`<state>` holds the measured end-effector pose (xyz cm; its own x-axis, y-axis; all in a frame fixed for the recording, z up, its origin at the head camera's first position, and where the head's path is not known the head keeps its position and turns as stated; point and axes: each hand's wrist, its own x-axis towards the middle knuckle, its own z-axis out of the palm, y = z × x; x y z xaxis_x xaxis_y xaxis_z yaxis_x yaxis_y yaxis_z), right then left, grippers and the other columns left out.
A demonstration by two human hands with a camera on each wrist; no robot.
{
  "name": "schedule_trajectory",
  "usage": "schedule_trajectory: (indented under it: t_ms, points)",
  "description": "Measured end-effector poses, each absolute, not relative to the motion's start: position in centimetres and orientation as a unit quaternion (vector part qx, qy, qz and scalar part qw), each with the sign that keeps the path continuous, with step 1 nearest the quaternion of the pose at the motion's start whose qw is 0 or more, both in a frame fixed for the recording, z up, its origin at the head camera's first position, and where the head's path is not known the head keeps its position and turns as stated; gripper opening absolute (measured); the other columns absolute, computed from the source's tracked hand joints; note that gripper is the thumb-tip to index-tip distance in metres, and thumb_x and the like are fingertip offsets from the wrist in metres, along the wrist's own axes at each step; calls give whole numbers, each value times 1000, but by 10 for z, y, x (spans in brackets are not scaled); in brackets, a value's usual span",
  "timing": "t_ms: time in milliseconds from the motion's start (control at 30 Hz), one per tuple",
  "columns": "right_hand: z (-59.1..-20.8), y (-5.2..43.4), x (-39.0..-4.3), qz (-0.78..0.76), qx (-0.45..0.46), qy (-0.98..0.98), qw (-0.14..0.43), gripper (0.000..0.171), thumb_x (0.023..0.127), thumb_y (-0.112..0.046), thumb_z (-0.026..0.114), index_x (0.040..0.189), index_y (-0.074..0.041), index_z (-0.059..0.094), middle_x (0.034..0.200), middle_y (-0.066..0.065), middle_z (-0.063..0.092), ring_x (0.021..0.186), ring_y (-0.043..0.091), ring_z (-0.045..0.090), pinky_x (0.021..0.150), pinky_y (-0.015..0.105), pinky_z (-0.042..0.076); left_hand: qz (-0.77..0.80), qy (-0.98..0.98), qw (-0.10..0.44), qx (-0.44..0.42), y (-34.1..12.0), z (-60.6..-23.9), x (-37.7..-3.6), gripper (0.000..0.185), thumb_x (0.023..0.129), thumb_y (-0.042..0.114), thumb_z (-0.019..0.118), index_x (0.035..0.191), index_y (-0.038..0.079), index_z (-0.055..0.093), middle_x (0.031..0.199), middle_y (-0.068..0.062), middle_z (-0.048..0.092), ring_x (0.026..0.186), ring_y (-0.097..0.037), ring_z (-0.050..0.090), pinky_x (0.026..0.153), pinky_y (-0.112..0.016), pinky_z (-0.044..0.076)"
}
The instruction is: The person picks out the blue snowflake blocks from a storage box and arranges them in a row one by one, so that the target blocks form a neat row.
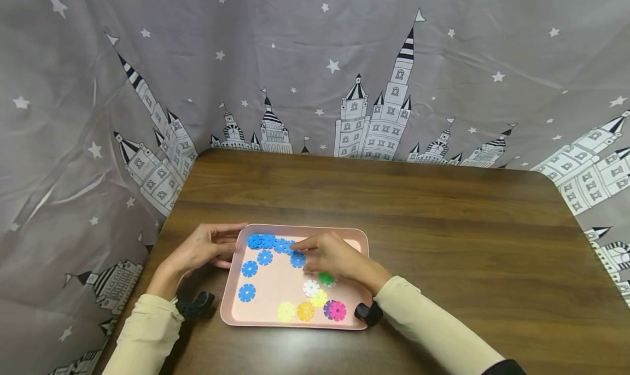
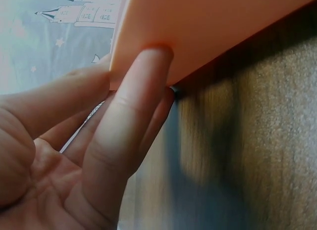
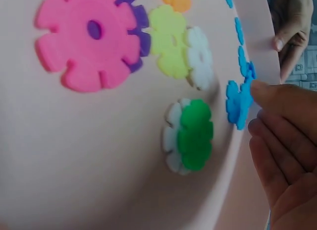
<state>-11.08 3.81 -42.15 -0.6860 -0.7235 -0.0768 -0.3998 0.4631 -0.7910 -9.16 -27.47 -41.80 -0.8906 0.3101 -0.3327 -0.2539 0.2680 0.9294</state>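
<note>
Grey castle-and-star curtain on three sides, dark wood bench [image 1: 443,244] in the middle. Pink tray [image 1: 266,320] near the front-left bench corner, close to the left edge. Left hand [image 1: 204,249] at the tray's left rim, thumb above and fingers [image 2: 133,121] straight against the wall and underside, steadying rather than clenched. Right hand [image 1: 334,257] over the tray's middle, fingertips [image 3: 277,99] touching a blue snowflake disc [image 3: 237,104] next to the blue row [image 1: 268,242] along the far rim; whether pinched or only pushed, cannot tell. Loose blue discs [image 1: 248,279] on the left side, green on white disc [image 3: 190,136] just by the right palm, pink over purple disc [image 3: 89,39], yellow, orange and white discs [image 1: 311,287] at the near rim. Likely best done keeping the left hand firm on the rim so the tray stays put, lifting the blue disc clear with thumb and forefinger, palm raised off the green one. Room: wide bare wood right of and behind the tray; cramped on the left, edge and curtain near.
</note>
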Motion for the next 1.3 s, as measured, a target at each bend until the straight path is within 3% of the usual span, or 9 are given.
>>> schedule_trajectory:
  t_ms: [133,433,800,1300]
  points:
    - [-426,37,-110,-386,-334,834,209,45,81,-5,80,125,-7,69,121,3,69,110,11,63,80,18,54,605,760,236,16,-275,-418,-92,56,93,-4,62,144,-8,41,131,-37,51,110,-40,62,71,-46,61]
    - [-429,33,-109,-345,-343,853,189,41,83,-7,79,123,-9,70,120,3,69,98,12,62,70,15,47,609,756,239,19,-275,-417,-92,57,93,-4,62,145,-8,40,132,-38,50,111,-41,61,71,-45,62]
    - [-432,25,-108,-295,-352,874,157,40,84,-14,80,123,-11,71,121,2,69,109,8,61,94,22,52,607,757,241,18,-275,-418,-93,56,93,-5,61,145,-8,40,132,-37,50,111,-41,62,71,-45,62]
    - [-435,18,-108,-249,-410,871,110,34,87,-8,73,121,-5,70,116,5,70,107,11,63,96,22,52,602,761,239,20,-275,-417,-93,56,93,-3,63,145,-6,41,133,-36,50,113,-42,60,70,-45,62]
